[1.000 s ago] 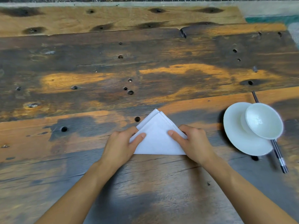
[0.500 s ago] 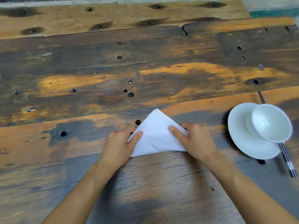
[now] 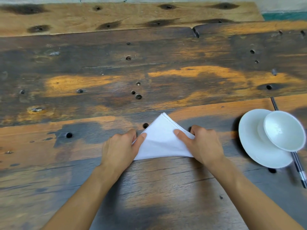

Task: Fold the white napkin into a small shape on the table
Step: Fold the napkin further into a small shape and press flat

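Weathered plank table [image 3: 99,171], knot holes, no legible writing. Napkin [image 3: 162,141]: white cloth, layered triangle, near edge, centre. Left hand [image 3: 119,150] and right hand [image 3: 202,144] pinch its side corners. Glossy white saucer [image 3: 255,151], tilted bowl [image 3: 284,131] at right.

Weathered wooden plank table [image 3: 166,77], its dark stain wearing through to orange-brown patches and its boards showing scattered round holes and dark knots. A paler plank [image 3: 126,15] is running along the far edge. Beyond it, a grey strip of floor or wall [image 3: 282,4] and a teal band [image 3: 284,16] are showing at the upper right. Soft, even light is falling across the surface.
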Available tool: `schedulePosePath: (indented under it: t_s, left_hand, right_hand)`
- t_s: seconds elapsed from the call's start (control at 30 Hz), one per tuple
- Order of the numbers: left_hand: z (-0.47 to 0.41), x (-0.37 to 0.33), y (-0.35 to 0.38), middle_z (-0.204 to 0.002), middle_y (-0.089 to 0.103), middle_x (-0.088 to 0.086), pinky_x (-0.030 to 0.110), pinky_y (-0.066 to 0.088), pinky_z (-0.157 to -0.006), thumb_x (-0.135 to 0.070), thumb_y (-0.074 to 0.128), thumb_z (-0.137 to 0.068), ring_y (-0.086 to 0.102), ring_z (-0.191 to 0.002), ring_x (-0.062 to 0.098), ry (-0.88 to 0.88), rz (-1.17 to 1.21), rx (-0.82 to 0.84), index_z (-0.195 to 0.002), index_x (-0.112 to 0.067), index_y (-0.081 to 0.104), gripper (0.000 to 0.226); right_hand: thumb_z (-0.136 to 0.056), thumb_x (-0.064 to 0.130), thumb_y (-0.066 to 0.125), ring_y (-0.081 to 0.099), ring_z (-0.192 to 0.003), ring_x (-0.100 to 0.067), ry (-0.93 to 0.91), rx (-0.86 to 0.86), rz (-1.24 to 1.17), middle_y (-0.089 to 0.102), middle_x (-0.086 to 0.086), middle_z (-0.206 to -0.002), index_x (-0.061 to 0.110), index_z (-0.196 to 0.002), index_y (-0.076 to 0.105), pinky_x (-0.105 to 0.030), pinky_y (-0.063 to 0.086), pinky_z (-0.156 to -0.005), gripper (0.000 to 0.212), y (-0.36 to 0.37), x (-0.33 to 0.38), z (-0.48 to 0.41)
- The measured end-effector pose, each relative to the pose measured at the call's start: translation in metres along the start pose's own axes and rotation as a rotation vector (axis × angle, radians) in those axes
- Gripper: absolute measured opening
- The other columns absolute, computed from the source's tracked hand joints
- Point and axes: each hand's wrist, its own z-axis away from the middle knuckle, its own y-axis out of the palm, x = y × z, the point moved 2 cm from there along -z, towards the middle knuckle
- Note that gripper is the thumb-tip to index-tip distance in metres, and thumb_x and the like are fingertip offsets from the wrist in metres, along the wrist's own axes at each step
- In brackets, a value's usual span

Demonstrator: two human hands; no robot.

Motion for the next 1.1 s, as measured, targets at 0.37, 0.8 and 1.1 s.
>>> schedulePosePath:
  t_s: [0.37,0.8,1.1]
  left_hand:
    - [0.015,-0.019,0.008,-0.147,0.060,0.005,0.047,0.044,-0.107,-0.037,0.034,-0.110,0.056,-0.134,0.028,0.701,-0.190,-0.146,-0.141,-0.010,0.060,0.049]
    - [-0.002,-0.001,0.021,-0.171,0.010,0.004,0.063,0.018,-0.122,-0.050,0.023,-0.108,0.011,-0.158,0.022,0.698,-0.263,0.170,-0.161,-0.028,0.016,0.058]
    - [-0.001,0.020,0.012,-0.172,0.011,0.003,0.061,0.015,-0.124,-0.046,0.015,-0.109,0.006,-0.159,0.021,0.732,-0.296,0.192,-0.164,-0.023,0.015,0.059]
  right_hand:
    - [-0.080,0.084,0.037,0.064,-0.078,-0.040,0.002,-0.011,0.117,0.067,-0.019,-0.075,0.021,-0.081,0.049,-0.038,0.041,-0.063,0.065,0.002,0.003,0.002]
    - [-0.103,0.056,0.028,0.020,-0.154,-0.022,-0.512,-0.091,0.094,0.028,-0.006,-0.165,0.011,-0.155,0.036,-0.054,0.014,-0.121,0.069,0.009,0.075,0.016]
    - [-0.097,0.073,0.009,-0.012,-0.155,-0.015,-0.555,0.046,0.180,-0.005,-0.004,-0.169,0.023,-0.162,0.004,-0.057,-0.002,-0.123,0.082,0.040,0.077,0.011]
